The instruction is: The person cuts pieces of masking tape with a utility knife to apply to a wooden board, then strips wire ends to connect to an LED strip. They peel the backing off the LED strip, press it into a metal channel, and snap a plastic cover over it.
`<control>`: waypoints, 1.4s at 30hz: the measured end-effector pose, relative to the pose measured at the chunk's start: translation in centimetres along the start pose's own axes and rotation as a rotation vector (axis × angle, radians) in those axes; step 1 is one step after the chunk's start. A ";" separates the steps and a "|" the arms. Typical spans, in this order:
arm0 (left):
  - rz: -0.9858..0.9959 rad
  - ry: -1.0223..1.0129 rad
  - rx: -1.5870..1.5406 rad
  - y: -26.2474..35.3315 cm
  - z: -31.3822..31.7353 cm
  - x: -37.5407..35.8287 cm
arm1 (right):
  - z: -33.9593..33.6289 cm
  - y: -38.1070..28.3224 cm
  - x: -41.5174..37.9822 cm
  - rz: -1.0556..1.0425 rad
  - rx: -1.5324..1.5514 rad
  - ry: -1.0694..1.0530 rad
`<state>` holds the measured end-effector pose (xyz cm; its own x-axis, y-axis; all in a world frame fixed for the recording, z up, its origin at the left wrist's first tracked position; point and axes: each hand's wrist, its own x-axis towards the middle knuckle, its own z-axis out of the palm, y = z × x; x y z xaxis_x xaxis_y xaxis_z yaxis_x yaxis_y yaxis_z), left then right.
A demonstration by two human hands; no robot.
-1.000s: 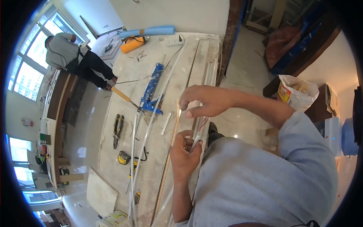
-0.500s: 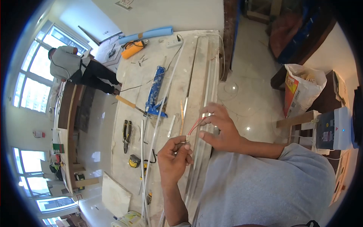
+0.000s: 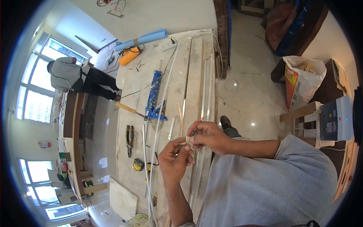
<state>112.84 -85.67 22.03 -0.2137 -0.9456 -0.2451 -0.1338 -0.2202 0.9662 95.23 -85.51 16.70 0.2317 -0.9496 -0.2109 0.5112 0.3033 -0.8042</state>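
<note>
Between the thumb and fingers of my left hand is a small pale connector, held over the bench. Thin red and dark wires rise from it. My right hand is closed at the base of these wires, its thumb and fingertips right against the connector. The fingers partly hide the exact grip. Long metal strips lie along the bench edge beneath my hands. A short metal strip and a thin wooden sliver are close to my left hand.
On the bench lie pliers, a tape measure, a blue caulking gun, a wooden-handled tool and an orange tool. Another person stands at the far left. A sack stands at right.
My right hand has moved in from above the wires to the connector, and its spread fingers have closed. The wires now bend up past its fingers. My left hand keeps its hold.
</note>
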 end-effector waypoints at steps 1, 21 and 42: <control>0.006 0.012 -0.008 0.5 0.3 -0.1 | 0.1 0.0 0.0 -0.001 -0.001 -0.002; 0.117 0.001 0.034 -0.7 1.3 -0.7 | 1.6 0.1 0.1 -0.046 0.009 0.104; 0.140 0.012 0.061 -0.9 1.4 -0.7 | 0.6 0.2 0.0 -0.078 0.025 0.044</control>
<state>111.78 -84.50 21.25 -0.2227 -0.9690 -0.1067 -0.1621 -0.0711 0.9842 95.86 -85.35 16.86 0.1544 -0.9729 -0.1724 0.5470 0.2295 -0.8051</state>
